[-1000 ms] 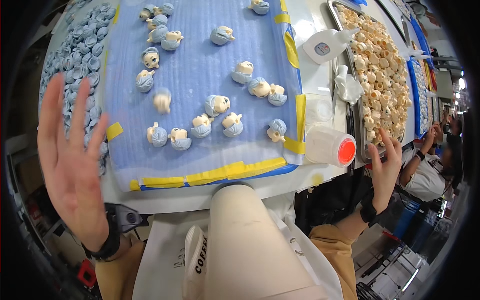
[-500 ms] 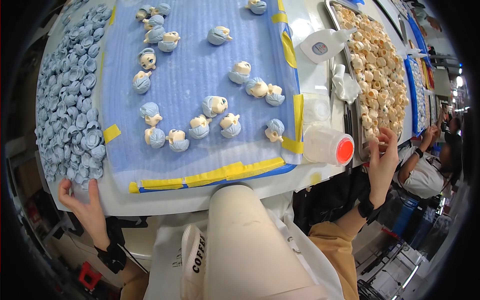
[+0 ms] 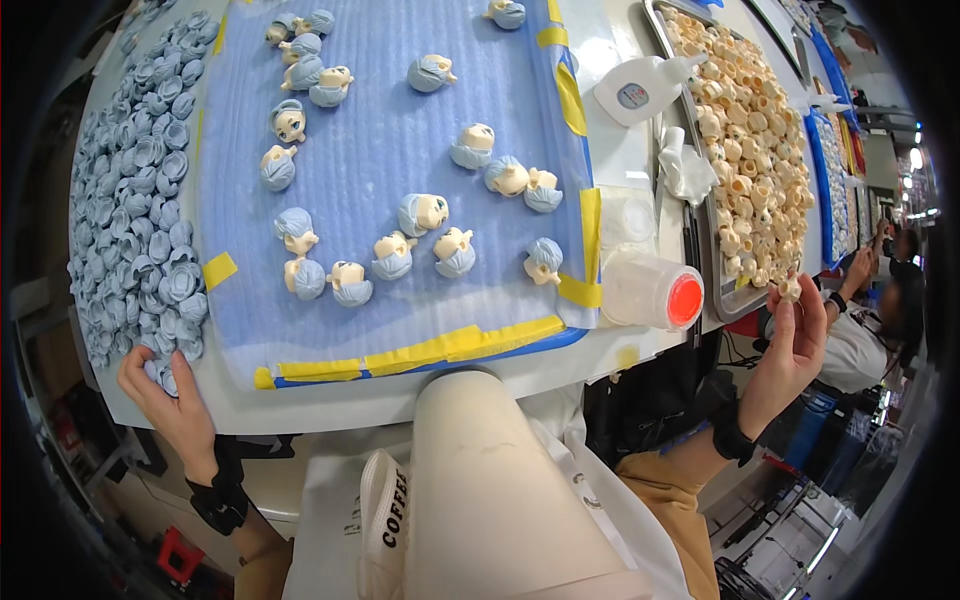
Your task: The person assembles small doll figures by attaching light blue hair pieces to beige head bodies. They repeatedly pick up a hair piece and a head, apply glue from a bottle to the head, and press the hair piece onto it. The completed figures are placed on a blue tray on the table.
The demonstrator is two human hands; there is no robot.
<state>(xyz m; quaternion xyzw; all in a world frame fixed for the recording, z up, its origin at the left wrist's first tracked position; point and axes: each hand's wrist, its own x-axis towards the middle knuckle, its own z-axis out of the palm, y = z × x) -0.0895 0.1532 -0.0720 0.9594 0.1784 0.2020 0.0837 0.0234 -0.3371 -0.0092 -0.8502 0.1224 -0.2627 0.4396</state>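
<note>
Right hand (image 3: 795,358) pinched a cream doll-head piece (image 3: 789,289); left hand (image 3: 180,415) – fingers parted – bracketed a blue doll-hair piece (image 3: 163,375), grip unclear.

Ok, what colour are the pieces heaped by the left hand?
Heaped pieces: pale grey-blue, clearest in the head view.

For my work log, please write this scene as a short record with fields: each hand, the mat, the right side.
Left hand: at near edge of the pile of blue pieces; grip unclear
Right hand: pinches a small beige part
Mat: blue mat, edged with yellow tape, bearing doll heads with blue hair
Right of mat: white bottle, translucent container with red end, metal tray of beige parts
</note>
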